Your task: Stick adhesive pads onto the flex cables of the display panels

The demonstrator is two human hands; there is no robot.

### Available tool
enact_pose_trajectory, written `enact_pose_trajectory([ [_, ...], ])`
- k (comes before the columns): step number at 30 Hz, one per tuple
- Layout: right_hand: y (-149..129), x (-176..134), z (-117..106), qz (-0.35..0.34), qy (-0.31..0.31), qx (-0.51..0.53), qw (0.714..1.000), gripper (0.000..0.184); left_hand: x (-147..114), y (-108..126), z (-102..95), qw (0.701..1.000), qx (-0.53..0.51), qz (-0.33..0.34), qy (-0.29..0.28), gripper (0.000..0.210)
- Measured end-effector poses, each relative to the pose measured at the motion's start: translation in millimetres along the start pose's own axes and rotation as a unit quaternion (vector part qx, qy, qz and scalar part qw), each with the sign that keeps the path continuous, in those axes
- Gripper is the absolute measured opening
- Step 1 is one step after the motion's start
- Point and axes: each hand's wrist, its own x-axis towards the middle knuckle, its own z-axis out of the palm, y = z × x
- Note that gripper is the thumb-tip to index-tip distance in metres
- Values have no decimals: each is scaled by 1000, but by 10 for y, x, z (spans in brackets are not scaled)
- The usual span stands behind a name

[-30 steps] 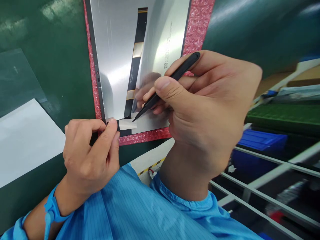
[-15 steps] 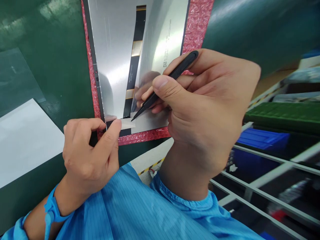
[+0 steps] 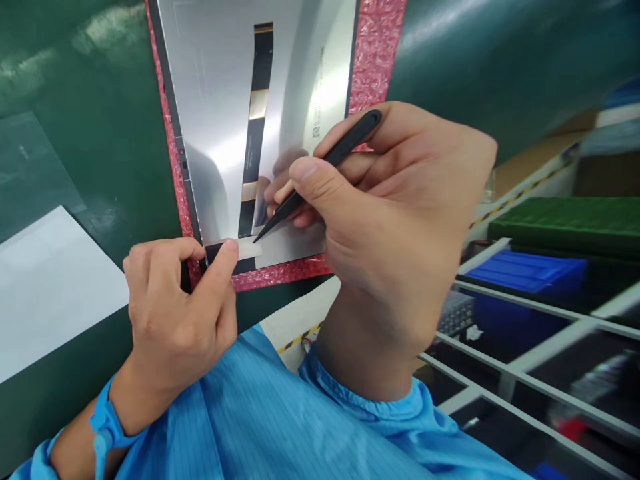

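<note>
A silver-backed display panel lies before me, with a black flex cable running down its middle. My right hand is closed around black tweezers, whose pointed end touches or hovers just over a whitish translucent tape strip at the panel's near edge; which of the two I cannot tell. My left hand is at the near left corner. Its thumb presses by the strip's left end, its index fingertip rests at the panel's side edge, and the other fingers are curled.
Pink bubble wrap lies under the panel on a green tabletop. White paper and a clear sheet are at left. Beyond the table's edge at right stand metal rails and a blue bin.
The panel and my right hand appear shifted slightly left in view, while my left hand stays almost put. The tweezers' tip remains by the tape strip, and both hands keep their poses.
</note>
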Motion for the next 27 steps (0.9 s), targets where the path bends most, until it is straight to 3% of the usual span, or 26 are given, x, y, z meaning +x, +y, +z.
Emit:
enact_pose_trajectory([
  [5, 39, -1, -75, -19, 4, -12, 1000, 23, -10, -15, 7, 1000, 3, 8, 6, 35],
  [10, 142, 27, -144, -19, 11, 41, 999, 20, -10, -8, -7, 1000, 11, 19, -4, 35],
  [23, 302, 20, -48, -38, 91, 101, 990, 29, 35, 99, 5, 988, 84, 59, -114, 51],
  [27, 326, 15, -40, -39, 107, 106, 988, 30, -67, 82, -92, 984, 138, 34, -105, 46],
])
